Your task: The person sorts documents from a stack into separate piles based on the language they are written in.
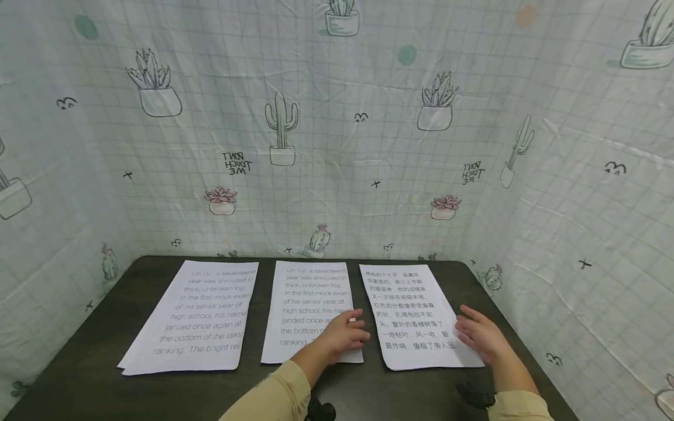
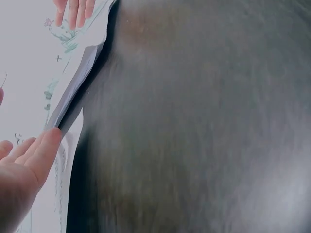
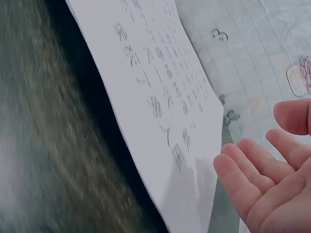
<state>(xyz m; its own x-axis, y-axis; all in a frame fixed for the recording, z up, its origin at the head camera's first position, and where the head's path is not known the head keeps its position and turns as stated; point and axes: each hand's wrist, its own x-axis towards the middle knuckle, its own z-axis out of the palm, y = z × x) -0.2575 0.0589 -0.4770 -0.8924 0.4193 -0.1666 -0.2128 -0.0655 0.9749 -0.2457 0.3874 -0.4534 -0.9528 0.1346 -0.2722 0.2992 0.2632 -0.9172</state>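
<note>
Three stacks of white printed paper lie side by side on a dark table. Chinese text covers the right stack (image 1: 408, 327); my right hand (image 1: 483, 338) is at its right edge, fingers loosely bent and nothing in the grasp. Over the lower right part of the middle stack (image 1: 305, 295), which has English text, is my left hand (image 1: 342, 338), its fingers pointing right and holding nothing. The left stack (image 1: 202, 316), also in English, has slightly uneven lower edges. In the right wrist view, relaxed fingers (image 3: 243, 179) appear beside the paper; whether they touch it I cannot tell.
The dark tabletop (image 1: 195, 394) extends in front of the papers. A pale curtain (image 1: 326, 193) with printed cacti and grid lines encloses the table at the back and both sides. Dark wrist devices (image 1: 474, 396) sit below both hands.
</note>
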